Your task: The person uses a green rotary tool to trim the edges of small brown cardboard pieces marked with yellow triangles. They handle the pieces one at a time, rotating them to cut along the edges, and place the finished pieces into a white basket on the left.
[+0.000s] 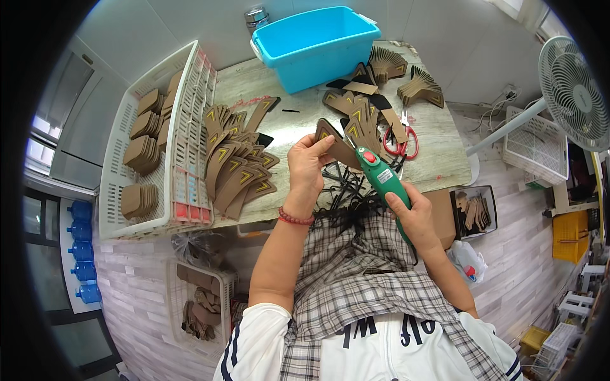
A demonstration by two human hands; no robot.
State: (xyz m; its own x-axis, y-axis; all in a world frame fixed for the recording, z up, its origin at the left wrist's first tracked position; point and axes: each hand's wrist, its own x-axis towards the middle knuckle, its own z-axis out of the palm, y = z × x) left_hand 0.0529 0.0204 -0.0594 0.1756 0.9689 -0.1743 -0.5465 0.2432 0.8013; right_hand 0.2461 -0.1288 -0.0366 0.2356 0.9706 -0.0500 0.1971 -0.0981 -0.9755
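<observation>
My left hand (307, 164), a red bead bracelet at its wrist, pinches a brown fabric tab (340, 152) with a yellow chevron. In my right hand (413, 211) is a green handheld electric tool (381, 178) with a red button. Its narrow tip meets or nearly meets the tab's lower edge; actual contact I cannot tell. Below, black trimmed strips (346, 193) lie tangled at the table edge and on my plaid apron (356, 267). Beyond my hands is a pile of similar chevron tabs (362, 120), and another heap (238, 168) spreads to the left.
A white crate (185, 136) with stacked brown pieces stands at left, a blue tub (321, 54) at the back. Red-handled scissors (412, 143) lie right of the tabs. Fanned tab bundles (422, 89) sit back right. A fan (575, 95) stands beyond the table (445, 136).
</observation>
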